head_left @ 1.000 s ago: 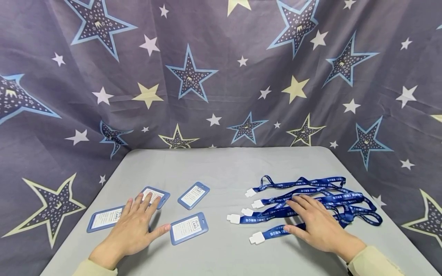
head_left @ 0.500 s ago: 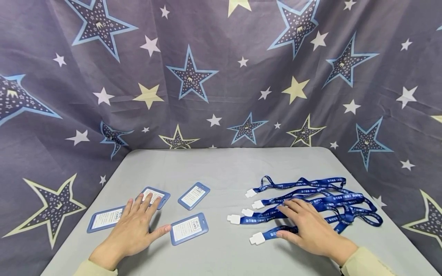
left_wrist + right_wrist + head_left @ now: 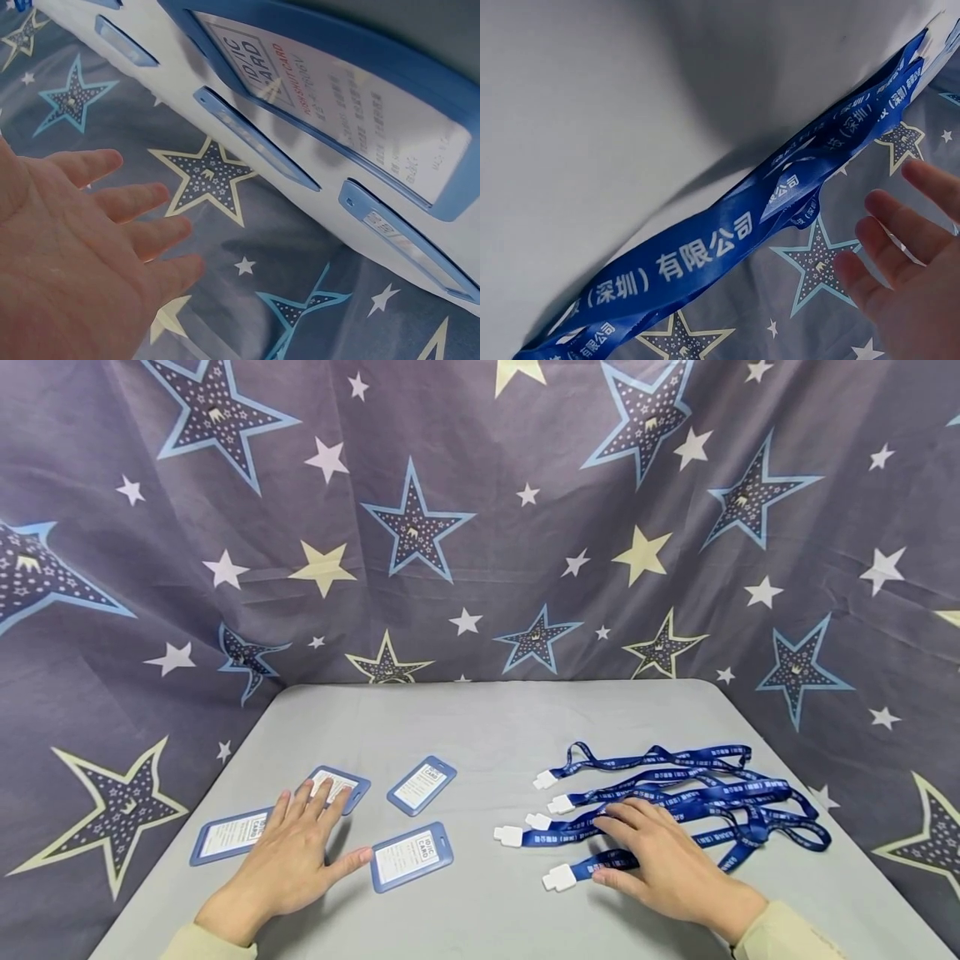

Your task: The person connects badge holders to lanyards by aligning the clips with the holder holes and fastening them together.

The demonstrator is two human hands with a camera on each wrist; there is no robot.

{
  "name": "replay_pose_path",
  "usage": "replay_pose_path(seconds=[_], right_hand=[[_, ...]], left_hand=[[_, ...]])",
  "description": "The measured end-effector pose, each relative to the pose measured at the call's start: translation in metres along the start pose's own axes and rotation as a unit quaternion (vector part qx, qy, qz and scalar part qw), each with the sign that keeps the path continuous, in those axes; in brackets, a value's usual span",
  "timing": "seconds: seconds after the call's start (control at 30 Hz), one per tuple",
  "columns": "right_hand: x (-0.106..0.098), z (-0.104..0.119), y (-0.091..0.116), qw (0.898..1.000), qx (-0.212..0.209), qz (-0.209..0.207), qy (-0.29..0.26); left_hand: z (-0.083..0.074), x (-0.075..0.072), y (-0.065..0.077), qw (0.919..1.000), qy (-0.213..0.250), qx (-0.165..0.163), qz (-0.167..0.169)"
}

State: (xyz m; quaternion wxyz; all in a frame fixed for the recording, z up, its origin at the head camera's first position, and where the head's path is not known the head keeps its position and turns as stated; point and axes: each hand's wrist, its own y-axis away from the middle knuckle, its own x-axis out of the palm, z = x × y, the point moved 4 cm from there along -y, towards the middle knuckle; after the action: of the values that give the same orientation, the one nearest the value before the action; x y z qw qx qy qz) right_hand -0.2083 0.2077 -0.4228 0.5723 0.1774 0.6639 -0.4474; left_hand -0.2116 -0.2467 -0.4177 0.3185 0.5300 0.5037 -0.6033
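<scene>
In the head view my left hand [image 3: 288,862] hovers, fingers spread, over several blue ID card holders. One card holder [image 3: 414,857] lies by the thumb tip, another [image 3: 225,838] is partly covered by the hand, and a third [image 3: 341,787] lies under the fingertips. Farther back lies one more card holder [image 3: 422,785]. On the right, my right hand [image 3: 663,864] hangs over blue lanyards [image 3: 757,793] with white lettering, holding nothing. The left wrist view shows straight fingers [image 3: 161,232] apart from the card holders; the right wrist view shows fingers [image 3: 900,225] clear of the lanyards.
White plastic clips, such as the nearest clip [image 3: 558,877], end the lanyards and point left. A grey-covered table [image 3: 480,727] bears everything. Behind and beside it hangs a dark curtain [image 3: 465,468] with stars.
My right hand has drifted left and slightly toward me above the lanyards. My left hand, the card holders and the lanyards stay where they were.
</scene>
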Motion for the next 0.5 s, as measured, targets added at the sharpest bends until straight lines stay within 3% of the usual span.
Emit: replay_pose_path(seconds=[0.5], right_hand=[[0.0039,0.0086,-0.0044,1.000,-0.017,0.007,-0.024]], left_hand=[[-0.0049,0.0026,-0.0025,0.9999,0.009,0.006,0.004]])
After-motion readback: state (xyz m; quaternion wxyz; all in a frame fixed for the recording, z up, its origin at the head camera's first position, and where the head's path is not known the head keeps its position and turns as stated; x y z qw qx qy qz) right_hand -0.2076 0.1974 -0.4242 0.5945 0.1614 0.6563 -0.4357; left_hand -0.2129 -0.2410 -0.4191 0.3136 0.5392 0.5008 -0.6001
